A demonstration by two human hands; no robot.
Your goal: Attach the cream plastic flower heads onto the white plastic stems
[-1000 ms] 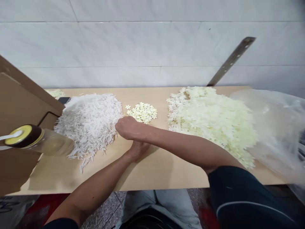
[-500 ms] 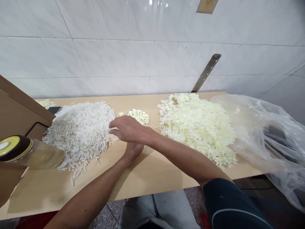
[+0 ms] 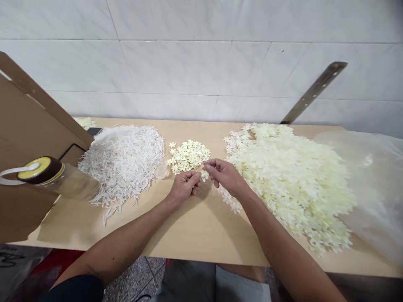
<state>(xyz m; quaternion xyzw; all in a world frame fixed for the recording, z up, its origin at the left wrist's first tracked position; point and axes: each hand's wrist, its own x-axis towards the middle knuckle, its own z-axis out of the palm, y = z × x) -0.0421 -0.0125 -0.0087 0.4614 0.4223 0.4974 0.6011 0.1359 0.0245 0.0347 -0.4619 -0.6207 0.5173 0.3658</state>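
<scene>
Over the middle of the table, my left hand [image 3: 185, 185] is closed in a pinch, with a small white artificial flower [image 3: 204, 175] at its fingertips. Close on the other side of that flower is my right hand [image 3: 223, 175], its thumb and forefinger brought together; what they hold, if anything, is too small to make out. Just beyond both hands lies a small heap of cream flowers [image 3: 189, 154]. A small round translucent dish [image 3: 161, 171] sits left of my left hand. A few loose flowers [image 3: 229, 200] lie below my right wrist.
A mound of thin white pieces [image 3: 126, 157] covers the left, beside a clear bottle with a yellow-and-brown lid [image 3: 40, 170] and a cardboard panel [image 3: 37, 121]. A large flower pile [image 3: 289, 176] and plastic sheeting [image 3: 374, 180] occupy the right. A metal strip [image 3: 315, 92] leans on the tiled wall.
My right hand, which had crossed over my left arm to the edge of the white pieces, has moved back right. Both hands now meet at the flower. The view has shifted.
</scene>
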